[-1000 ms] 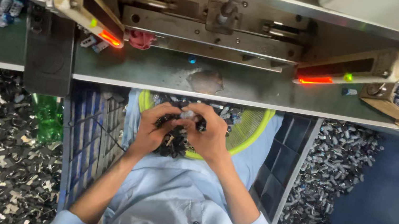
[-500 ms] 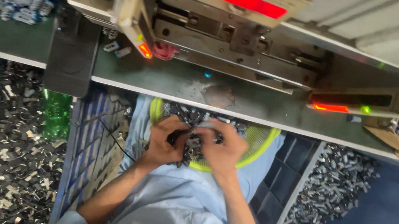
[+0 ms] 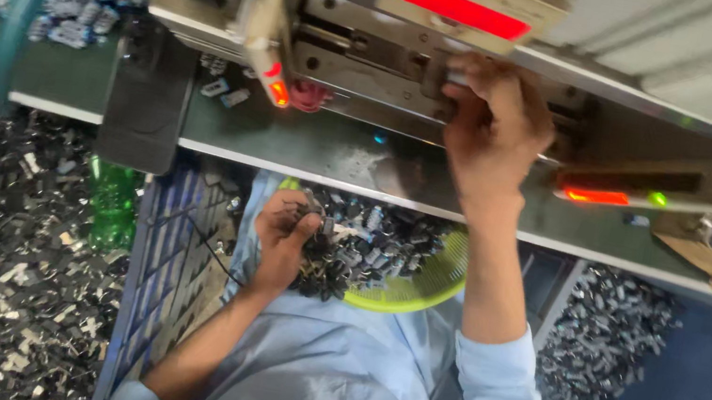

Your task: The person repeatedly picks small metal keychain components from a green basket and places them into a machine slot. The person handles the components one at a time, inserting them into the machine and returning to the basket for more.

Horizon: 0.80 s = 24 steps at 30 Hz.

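Crowding right hand [image 3: 492, 131], machine slot [image 3: 432, 79] edges

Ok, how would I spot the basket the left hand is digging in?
Find the green bench edge under the machine. Just below it, on the person's lap, sits the basket, heaped with small dark parts, with the left hand in them. It is the only bright yellow-green round thing; the crates beside it are blue.

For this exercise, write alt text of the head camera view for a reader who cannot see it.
A person's right hand reaches up to the metal mechanism of a machine, while the left hand grips small dark parts over a yellow-green basket of them in the lap. Heaps of similar small parts lie on both sides, and a green bottle stands at the left.
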### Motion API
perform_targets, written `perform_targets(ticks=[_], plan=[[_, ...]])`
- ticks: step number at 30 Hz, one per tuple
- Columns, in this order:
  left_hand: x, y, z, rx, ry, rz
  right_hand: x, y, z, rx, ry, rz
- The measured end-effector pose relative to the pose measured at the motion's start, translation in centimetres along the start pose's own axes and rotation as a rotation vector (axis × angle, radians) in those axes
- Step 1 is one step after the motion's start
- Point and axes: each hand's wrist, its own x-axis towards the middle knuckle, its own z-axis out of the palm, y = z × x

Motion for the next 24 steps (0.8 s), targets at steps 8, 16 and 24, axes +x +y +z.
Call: perform_targets(ticks=[8,16,24], plan=[[0.3,0.4,0.5,-0.004,-0.011,-0.009,1.6,-2.2,-1.5,0.000,-0.115,0.016],[-0.2,0.8,-0.3,-0.007,0.015,0.003,-11.5,-7.1,-1.3,0.095,0.003,0.164],[-0.6,0.1,-0.5,0.004,-0.038,-0.008,-20.0,-7.2,0.5,0.079,-0.275,0.602]])
